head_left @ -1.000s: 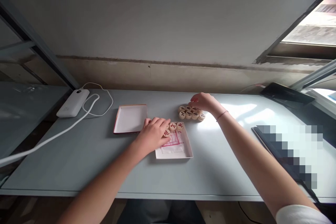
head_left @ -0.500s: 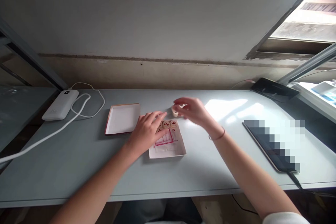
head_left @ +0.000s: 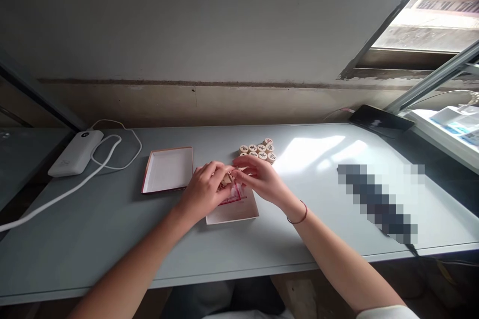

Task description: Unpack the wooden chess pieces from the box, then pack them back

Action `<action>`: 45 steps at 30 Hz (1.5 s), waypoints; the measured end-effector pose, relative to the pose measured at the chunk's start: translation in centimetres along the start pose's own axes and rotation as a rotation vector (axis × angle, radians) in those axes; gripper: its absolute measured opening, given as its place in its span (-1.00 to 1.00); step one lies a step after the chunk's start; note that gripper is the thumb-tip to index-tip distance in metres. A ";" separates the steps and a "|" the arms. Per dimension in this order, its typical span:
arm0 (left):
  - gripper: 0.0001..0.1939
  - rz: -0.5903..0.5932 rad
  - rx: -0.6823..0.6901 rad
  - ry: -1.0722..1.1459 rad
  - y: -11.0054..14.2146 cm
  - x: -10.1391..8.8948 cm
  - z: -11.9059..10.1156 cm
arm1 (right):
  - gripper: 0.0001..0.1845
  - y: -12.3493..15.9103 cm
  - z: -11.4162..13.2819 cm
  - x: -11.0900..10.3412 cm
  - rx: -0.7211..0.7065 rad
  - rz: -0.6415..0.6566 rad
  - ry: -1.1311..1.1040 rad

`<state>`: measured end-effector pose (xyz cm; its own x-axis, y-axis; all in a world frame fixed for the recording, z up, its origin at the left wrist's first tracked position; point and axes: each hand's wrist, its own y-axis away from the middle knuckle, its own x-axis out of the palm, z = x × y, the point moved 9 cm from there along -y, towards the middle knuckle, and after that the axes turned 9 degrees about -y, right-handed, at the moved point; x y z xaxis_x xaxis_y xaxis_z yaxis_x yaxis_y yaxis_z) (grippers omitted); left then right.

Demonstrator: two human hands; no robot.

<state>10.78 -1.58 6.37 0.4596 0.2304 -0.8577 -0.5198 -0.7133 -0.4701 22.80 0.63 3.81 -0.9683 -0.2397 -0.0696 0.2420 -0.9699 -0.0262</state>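
While the left hand [head_left: 209, 184] and the right hand [head_left: 264, 178] meet above the far part of the white box [head_left: 235, 215], I read the step in hand as close finger work with round pieces. One marked piece [head_left: 221, 186] shows inside the box, beside the left thumb; a group of similar pieces [head_left: 262, 148] stands just beyond the box, a little to its right. Left of the box lies a shallow tray [head_left: 170, 169]. The left thumb and fingers are spread apart, and the right fingertips are bunched just beside them, but they overlap so much that I cannot tell whether either hand grips anything. To do this well, I would want the left hand low and light, like a fence, and the right fingers pinching each piece by its edge and lowering it flat. I would also mind the right knuckles, since a careless lift could knock the group beyond the box.
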 end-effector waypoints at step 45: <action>-0.50 0.296 0.007 0.008 0.5 2.5 0.4 | -0.76 -1.0 3.0 -7.2 -0.131 -0.264 0.830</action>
<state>11.41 -1.11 3.90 0.2926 0.0079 -0.9562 -0.6372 -0.7439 -0.2012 29.34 3.25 7.30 -0.6491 0.1489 -0.7460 0.0710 -0.9645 -0.2543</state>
